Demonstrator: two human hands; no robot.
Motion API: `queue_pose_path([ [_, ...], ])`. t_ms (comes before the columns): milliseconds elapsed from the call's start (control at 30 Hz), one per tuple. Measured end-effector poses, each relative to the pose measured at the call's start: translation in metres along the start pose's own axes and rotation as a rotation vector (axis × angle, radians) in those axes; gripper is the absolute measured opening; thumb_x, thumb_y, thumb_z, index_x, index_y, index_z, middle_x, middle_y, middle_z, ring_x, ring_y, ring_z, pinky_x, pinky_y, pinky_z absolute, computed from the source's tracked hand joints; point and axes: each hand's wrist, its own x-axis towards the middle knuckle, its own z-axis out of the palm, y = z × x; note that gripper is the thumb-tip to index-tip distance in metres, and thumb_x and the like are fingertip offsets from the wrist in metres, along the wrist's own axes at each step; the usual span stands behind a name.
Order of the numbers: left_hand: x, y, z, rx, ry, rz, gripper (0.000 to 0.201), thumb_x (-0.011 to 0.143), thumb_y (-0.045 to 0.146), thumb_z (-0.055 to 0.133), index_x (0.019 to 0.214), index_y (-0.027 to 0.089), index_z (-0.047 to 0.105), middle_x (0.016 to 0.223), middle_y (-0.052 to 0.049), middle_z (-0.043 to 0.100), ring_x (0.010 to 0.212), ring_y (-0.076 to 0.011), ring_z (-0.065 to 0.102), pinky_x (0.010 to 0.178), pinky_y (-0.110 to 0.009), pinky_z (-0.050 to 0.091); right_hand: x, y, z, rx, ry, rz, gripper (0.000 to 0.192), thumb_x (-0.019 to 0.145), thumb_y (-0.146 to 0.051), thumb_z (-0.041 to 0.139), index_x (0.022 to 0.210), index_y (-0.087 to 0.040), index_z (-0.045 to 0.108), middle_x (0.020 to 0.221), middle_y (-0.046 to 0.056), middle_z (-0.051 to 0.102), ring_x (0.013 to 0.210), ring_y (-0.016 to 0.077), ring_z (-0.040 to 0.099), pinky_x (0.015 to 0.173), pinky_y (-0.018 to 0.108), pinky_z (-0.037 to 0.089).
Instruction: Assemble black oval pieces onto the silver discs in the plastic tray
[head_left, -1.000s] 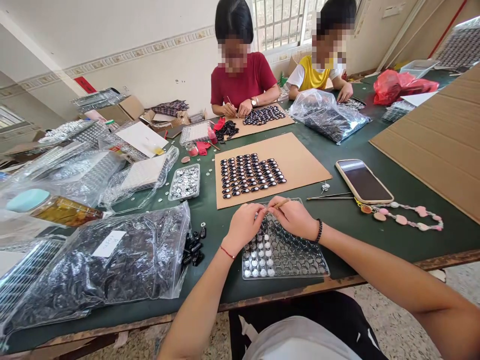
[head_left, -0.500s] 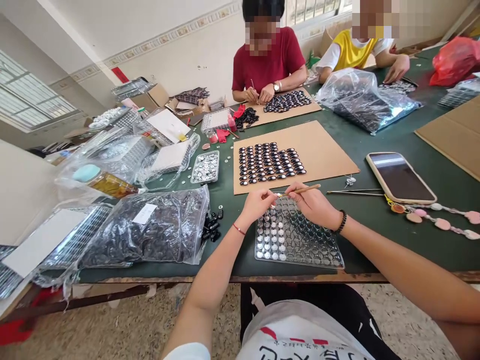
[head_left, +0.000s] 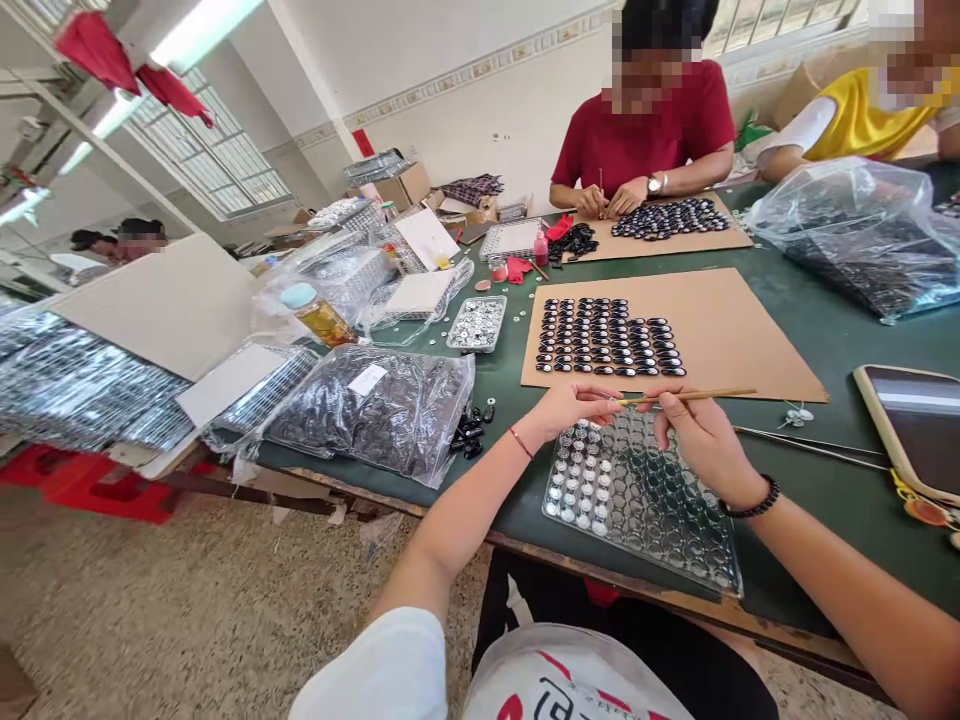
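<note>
My right hand grips a thin wooden stick, held almost level, its tip pointing left. At that tip, the fingers of my left hand are pinched together; whatever they hold is too small to make out. Both hands are over the far edge of a clear plastic tray with rows of round pockets. White round pieces fill pockets on the tray's left side. Just beyond my hands, a cardboard sheet carries rows of glossy black oval pieces with white centres.
Left of the tray lie loose black pieces and a stuffed plastic bag. A clear box of white pieces stands farther back. Tweezers and a phone are at the right. A co-worker in red sits opposite.
The view has turned left, shifting the table rightward in it. My hands are slightly farther apart, and more of the stick shows between and beyond them.
</note>
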Motion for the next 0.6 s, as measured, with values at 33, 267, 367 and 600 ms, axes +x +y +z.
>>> queue_pose_path([
  [33,-0.002,0.002,-0.001,0.004,-0.009,0.011,0.041,0.055,0.032,0.073,0.088,0.01,0.063,0.069,-0.005,0.063,0.062,-0.0108,0.058,0.063,-0.026,0.048,-0.001,-0.002,0.001,0.066,0.006,0.012,0.026,0.085,-0.043,0.04,0.091,-0.019,0.049,0.079,0.001,0.058,0.038,0.0069,0.044,0.041,0.024,0.037],
  [267,-0.011,0.007,-0.022,0.31,0.309,0.164,0.036,0.059,0.034,0.07,0.086,0.01,0.065,0.077,-0.008,0.064,0.065,-0.0126,0.058,0.067,-0.028,0.047,-0.005,-0.019,0.0,0.082,0.171,-0.095,0.023,0.085,-0.038,0.043,0.085,-0.017,0.049,0.072,0.001,0.055,0.038,0.0058,0.044,0.041,0.022,0.036],
  [367,-0.006,0.028,-0.064,0.589,0.623,0.316,0.032,0.063,0.031,0.067,0.09,0.013,0.064,0.085,-0.009,0.065,0.075,-0.0147,0.059,0.073,-0.028,0.046,-0.003,-0.019,-0.004,0.035,0.19,-0.144,0.023,0.086,-0.038,0.041,0.086,-0.017,0.048,0.072,0.001,0.055,0.038,0.0058,0.044,0.04,0.022,0.036],
  [600,-0.022,0.056,-0.115,0.973,1.001,0.234,0.049,0.074,0.03,0.057,0.118,0.013,0.047,0.115,-0.012,0.054,0.095,-0.0198,0.055,0.083,-0.031,0.04,0.0,-0.013,-0.007,-0.008,0.177,-0.126,0.025,0.087,-0.041,0.038,0.087,-0.017,0.046,0.073,0.001,0.056,0.037,0.0058,0.043,0.039,0.022,0.035],
])
